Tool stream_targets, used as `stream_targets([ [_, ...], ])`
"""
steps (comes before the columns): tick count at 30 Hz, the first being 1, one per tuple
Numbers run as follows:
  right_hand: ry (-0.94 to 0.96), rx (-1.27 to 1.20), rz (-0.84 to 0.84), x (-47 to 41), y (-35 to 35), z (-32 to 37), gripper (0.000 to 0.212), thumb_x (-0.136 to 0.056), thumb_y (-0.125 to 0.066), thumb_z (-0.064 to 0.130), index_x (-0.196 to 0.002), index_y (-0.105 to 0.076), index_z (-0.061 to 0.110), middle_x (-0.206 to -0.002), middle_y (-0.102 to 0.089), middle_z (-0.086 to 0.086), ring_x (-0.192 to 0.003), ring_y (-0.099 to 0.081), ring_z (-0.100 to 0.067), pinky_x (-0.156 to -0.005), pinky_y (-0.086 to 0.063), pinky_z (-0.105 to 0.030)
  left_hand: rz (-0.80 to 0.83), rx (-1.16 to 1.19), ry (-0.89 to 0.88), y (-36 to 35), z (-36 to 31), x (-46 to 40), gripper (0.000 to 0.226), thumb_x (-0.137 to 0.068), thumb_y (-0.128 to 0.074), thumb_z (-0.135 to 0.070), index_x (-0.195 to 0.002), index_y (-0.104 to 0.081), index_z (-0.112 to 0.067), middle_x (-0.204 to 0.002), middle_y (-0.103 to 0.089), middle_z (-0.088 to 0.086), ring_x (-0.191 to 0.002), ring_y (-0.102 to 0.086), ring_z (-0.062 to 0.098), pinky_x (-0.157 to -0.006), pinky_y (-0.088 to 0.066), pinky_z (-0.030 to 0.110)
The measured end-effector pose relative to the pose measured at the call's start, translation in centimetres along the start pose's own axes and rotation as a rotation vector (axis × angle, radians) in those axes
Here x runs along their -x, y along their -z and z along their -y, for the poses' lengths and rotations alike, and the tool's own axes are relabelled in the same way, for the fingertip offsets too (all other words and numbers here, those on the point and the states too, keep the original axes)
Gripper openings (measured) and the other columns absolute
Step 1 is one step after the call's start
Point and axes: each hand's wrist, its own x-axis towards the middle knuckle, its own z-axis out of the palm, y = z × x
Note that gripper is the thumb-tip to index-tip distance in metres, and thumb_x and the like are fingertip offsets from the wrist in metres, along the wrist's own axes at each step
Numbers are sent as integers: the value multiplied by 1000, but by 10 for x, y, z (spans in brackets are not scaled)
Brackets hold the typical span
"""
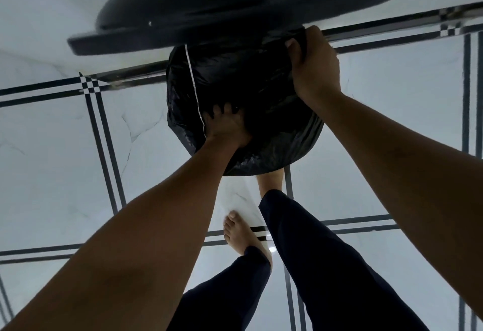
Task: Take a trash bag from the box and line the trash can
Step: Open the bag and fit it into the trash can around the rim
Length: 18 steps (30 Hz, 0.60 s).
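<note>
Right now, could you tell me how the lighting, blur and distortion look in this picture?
Head view: dim, bluish light; wide-angle bending curves the floor tile lines; the dark lid at top is motion-blurred; the black trash bag loses detail in shadow, and a small glare spot shows near the foot.

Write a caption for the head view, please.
Left hand presses the black trash bag into the can; right hand grips its edge.

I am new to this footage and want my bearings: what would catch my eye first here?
The black trash bag at the centre, draped over the round trash can's mouth, draws the eye first. The left hand reaches down inside it with fingers spread, while the right hand grips the bag's edge at the far rim. Above them a dark round lid fills the top of the view.
</note>
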Motion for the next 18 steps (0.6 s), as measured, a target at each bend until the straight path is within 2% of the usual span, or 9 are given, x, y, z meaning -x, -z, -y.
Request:
stream_targets([
  [3,-18,14,4,1,0,0,32,-107,-44,37,-118,-53,9,-97,-60,2,-87,-56,-20,-73,-39,-32,-303,194,36,9,-2,12,45,-93,-55,-45,-135,-62,-30,-134,-63,13,-130,-49,39,-108,-34,49],
  [5,-30,24,-4,1,0,1,32,-107,-44,37,-118,-53,9,-97,-60,3,-87,-56,-20,-73,-40,-34,-483,284,56,14,-9,20,37,-90,-55,-40,-122,-71,-29,-120,-70,13,-118,-57,39,-100,-40,45],
  [7,-40,38,-11,2,-2,2,33,-106,-44,38,-118,-53,9,-96,-59,3,-86,-55,-20,-72,-40,-34,-547,446,-9,18,-18,18,36,-87,-52,-34,-111,-75,-21,-110,-71,17,-107,-63,41,-90,-48,43],
  [8,-40,43,-17,2,-2,2,33,-106,-44,39,-119,-53,10,-95,-59,4,-85,-55,-20,-73,-40,-34,-513,509,-57,18,-23,14,37,-87,-51,-31,-111,-75,-16,-110,-71,20,-104,-65,42,-87,-51,42],
  [10,-38,54,-27,2,-3,2,34,-106,-44,40,-120,-53,11,-95,-58,5,-84,-54,-20,-73,-39,-33,-255,459,-68,19,-33,4,41,-95,-49,-29,-130,-65,-13,-131,-63,23,-121,-59,43,-99,-48,44],
  [12,-28,75,-37,3,-3,2,34,-106,-44,41,-120,-53,11,-95,-58,6,-83,-52,-19,-73,-37,-32,112,360,29,17,-39,0,52,-106,-41,-34,-155,-39,-15,-160,-35,20,-147,-32,41,-118,-30,50],
  [14,-20,96,-53,4,-3,1,34,-106,-44,42,-119,-52,11,-94,-57,5,-81,-50,-20,-72,-36,-32,357,360,75,13,-40,2,61,-109,-32,-43,-163,-14,-18,-170,-11,13,-155,-13,37,-122,-16,50],
  [16,-18,112,-63,5,-4,1,35,-106,-43,43,-119,-52,11,-93,-57,5,-81,-50,-20,-72,-35,-33,414,346,63,8,-40,2,67,-108,-32,-49,-163,-9,-19,-171,-9,11,-156,-12,34,-122,-16,50],
  [18,-20,119,-67,6,-4,2,35,-106,-43,43,-119,-51,11,-93,-57,5,-81,-50,-21,-72,-35,-33,285,286,-15,6,-40,2,55,-109,-38,-37,-158,-31,-14,-164,-31,18,-150,-31,35,-119,-26,48],
])
